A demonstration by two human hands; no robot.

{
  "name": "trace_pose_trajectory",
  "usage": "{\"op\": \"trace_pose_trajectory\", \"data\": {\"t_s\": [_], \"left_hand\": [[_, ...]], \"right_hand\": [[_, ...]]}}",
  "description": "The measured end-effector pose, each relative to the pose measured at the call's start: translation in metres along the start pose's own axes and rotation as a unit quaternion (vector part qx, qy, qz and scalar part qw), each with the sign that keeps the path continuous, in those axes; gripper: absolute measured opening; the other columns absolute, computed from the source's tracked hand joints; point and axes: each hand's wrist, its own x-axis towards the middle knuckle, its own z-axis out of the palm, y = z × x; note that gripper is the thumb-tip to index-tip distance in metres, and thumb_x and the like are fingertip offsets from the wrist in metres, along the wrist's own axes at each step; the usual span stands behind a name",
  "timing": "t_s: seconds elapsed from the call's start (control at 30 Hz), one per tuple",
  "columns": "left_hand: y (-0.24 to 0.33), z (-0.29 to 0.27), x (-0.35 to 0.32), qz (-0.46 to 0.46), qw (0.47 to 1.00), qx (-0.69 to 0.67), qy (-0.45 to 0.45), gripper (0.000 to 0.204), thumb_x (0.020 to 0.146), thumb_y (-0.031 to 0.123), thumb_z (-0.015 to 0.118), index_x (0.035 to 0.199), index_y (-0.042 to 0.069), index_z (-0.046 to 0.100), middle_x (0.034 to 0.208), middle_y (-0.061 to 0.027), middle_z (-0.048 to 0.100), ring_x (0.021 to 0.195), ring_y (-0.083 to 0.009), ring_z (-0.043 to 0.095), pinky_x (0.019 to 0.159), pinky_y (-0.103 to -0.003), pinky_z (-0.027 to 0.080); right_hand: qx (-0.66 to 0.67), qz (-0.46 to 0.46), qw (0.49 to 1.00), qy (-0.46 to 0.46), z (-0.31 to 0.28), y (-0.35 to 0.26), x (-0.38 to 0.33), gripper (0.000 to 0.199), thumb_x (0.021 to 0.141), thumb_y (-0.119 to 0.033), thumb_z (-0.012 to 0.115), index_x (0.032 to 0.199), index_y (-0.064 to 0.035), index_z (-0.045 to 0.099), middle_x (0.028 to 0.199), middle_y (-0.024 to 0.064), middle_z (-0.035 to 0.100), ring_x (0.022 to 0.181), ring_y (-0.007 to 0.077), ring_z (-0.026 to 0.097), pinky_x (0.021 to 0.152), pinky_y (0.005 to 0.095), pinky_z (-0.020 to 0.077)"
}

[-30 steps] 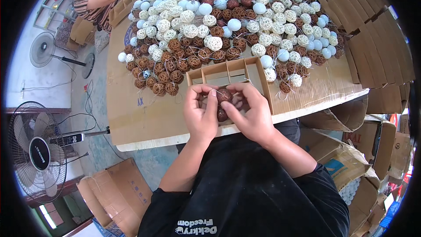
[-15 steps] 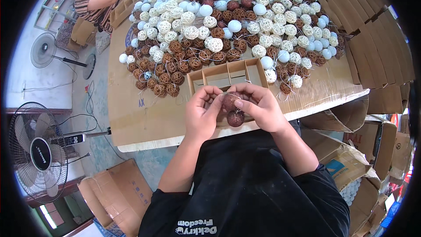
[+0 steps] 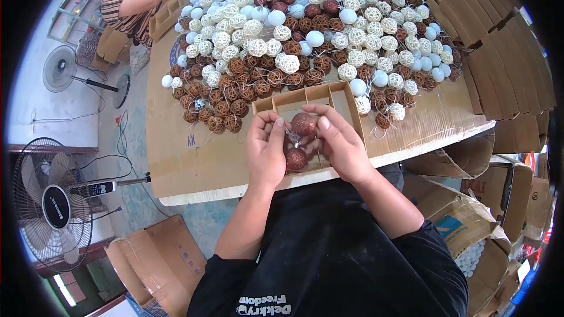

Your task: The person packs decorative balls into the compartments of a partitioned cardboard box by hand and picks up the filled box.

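Note:
Over the divided cardboard box at the table's front edge, both my hands work on two brown glitter ball ornaments. My right hand grips the upper glitter ball between thumb and fingers. My left hand is closed in a pinch beside it, seemingly on the thin string. Below that pinch, against the left fingers, is the lower glitter ball, its silvery cap facing up. The string is too fine to follow, and some of my fingertips are hidden behind the balls.
A large heap of white woven balls, brown woven balls and smooth white balls covers the table beyond. Stacked cardboard boxes line the right. A standing fan is at left. Another person works far left.
The two glitter balls have been drawn apart and turned, the lower one shifting left with its cap up. My right hand has moved slightly left, and the box interior shows more.

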Motion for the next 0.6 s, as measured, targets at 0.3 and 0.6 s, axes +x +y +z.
{"op": "trace_pose_trajectory", "data": {"t_s": [0.3, 0.6], "left_hand": [[0.006, -0.028, 0.004, -0.260, 0.914, -0.304, -0.070, 0.024, 0.110, 0.027, 0.053, 0.122, 0.007, 0.057, 0.109, -0.0115, 0.069, 0.088, -0.0250, 0.068, 0.064, -0.037, 0.060], [0.029, -0.047, -0.007, -0.183, 0.937, -0.221, -0.200, 0.028, 0.104, 0.006, 0.058, 0.131, -0.001, 0.055, 0.112, -0.0098, 0.066, 0.091, -0.0180, 0.068, 0.084, -0.034, 0.059]], "right_hand": [[-0.091, -0.085, 0.987, 0.098, -0.012, -0.013, 0.001, 0.038, 0.103, -0.010, 0.069, 0.137, 0.0011, 0.056, 0.107, 0.0049, 0.067, 0.092, 0.0078, 0.064, 0.079, 0.0226, 0.0530], [-0.212, -0.232, 0.938, 0.149, -0.063, -0.043, -0.017, 0.045, 0.095, 0.009, 0.070, 0.136, 0.0033, 0.053, 0.118, 0.0070, 0.063, 0.111, 0.0125, 0.062, 0.099, 0.0276, 0.0522]]}}
